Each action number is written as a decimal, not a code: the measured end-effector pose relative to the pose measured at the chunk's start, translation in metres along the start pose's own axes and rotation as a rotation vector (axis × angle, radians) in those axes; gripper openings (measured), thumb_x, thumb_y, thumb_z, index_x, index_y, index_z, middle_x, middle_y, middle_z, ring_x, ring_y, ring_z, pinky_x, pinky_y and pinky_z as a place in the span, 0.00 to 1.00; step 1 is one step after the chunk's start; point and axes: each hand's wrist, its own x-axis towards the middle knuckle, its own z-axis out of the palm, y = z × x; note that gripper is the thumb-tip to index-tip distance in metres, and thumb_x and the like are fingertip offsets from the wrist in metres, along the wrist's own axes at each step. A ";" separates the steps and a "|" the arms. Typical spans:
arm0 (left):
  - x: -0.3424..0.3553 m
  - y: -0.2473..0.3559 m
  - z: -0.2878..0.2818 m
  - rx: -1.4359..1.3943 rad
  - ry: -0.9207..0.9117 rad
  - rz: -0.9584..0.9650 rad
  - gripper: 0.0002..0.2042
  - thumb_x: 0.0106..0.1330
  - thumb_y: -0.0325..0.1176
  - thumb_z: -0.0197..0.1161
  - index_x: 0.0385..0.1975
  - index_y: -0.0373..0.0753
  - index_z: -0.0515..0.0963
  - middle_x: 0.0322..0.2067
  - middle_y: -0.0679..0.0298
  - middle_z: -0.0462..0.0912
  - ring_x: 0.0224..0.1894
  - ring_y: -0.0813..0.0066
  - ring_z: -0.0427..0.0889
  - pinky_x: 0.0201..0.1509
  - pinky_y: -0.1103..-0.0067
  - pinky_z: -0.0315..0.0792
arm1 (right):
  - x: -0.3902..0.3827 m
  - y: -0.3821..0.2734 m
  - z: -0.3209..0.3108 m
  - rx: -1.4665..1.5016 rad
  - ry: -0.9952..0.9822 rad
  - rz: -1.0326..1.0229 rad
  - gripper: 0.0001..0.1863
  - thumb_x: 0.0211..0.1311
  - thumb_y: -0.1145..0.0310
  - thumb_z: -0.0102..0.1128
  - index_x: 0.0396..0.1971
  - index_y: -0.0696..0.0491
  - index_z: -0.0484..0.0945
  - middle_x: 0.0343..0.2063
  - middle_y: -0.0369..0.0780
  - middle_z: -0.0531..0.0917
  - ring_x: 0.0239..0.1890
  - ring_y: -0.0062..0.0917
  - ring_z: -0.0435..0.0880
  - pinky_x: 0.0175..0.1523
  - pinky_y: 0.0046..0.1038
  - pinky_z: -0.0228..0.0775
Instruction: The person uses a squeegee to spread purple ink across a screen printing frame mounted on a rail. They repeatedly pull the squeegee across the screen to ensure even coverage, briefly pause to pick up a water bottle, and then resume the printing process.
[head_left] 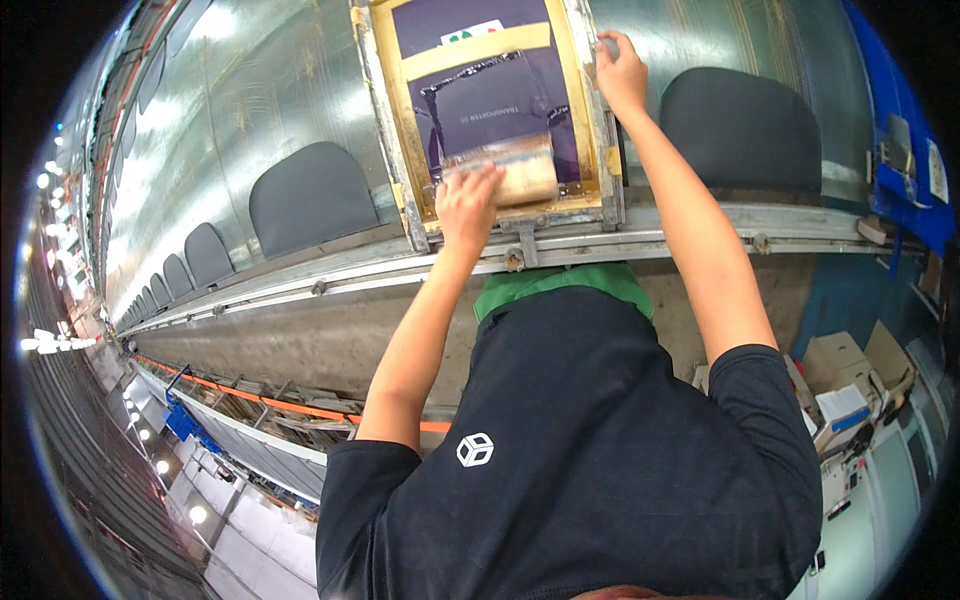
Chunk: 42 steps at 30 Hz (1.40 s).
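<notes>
A screen-printing frame [608, 150] with worn wooden rails lies in front of me. Its dark purple mesh [480, 110] has black ink smears around the middle. My left hand [468, 205] is closed around a wide wooden-handled squeegee [528, 182], somewhat blurred, at the near end of the mesh. At the far part of the right rail, my right hand [621, 75] has its fingers curled against the edge; the fingertips are partly hidden. A strip of yellowish tape [478, 66] crosses the mesh beyond the squeegee.
Dark grey rounded panels [312, 198] lie in a row along the long shiny table [260, 90], and another panel [740, 130] lies right of the frame. A metal rail [660, 240] runs along the near edge. Cardboard boxes [840, 365] stand at lower right, below blue sheeting [905, 130].
</notes>
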 end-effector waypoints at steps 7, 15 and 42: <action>0.121 -0.054 -0.020 -0.081 -0.303 -0.300 0.18 0.56 0.27 0.64 0.46 0.56 0.86 0.35 0.63 0.88 0.38 0.60 0.86 0.43 0.68 0.78 | -0.004 -0.012 -0.007 -0.003 -0.028 0.027 0.12 0.65 0.60 0.56 0.47 0.42 0.79 0.19 0.46 0.82 0.28 0.42 0.83 0.39 0.42 0.72; 0.054 -0.026 0.016 0.064 -0.022 -0.099 0.12 0.60 0.26 0.62 0.39 0.53 0.86 0.42 0.71 0.86 0.46 0.69 0.82 0.49 0.71 0.73 | -0.002 -0.005 -0.004 0.038 0.006 -0.025 0.12 0.66 0.59 0.57 0.47 0.44 0.79 0.18 0.45 0.81 0.25 0.39 0.81 0.37 0.41 0.71; 0.052 -0.025 -0.012 -0.104 -0.163 -0.132 0.18 0.58 0.22 0.60 0.42 0.54 0.87 0.42 0.69 0.88 0.42 0.66 0.86 0.43 0.73 0.78 | -0.002 -0.012 -0.002 0.029 0.039 -0.019 0.12 0.70 0.57 0.52 0.45 0.44 0.79 0.20 0.50 0.81 0.29 0.49 0.83 0.38 0.45 0.71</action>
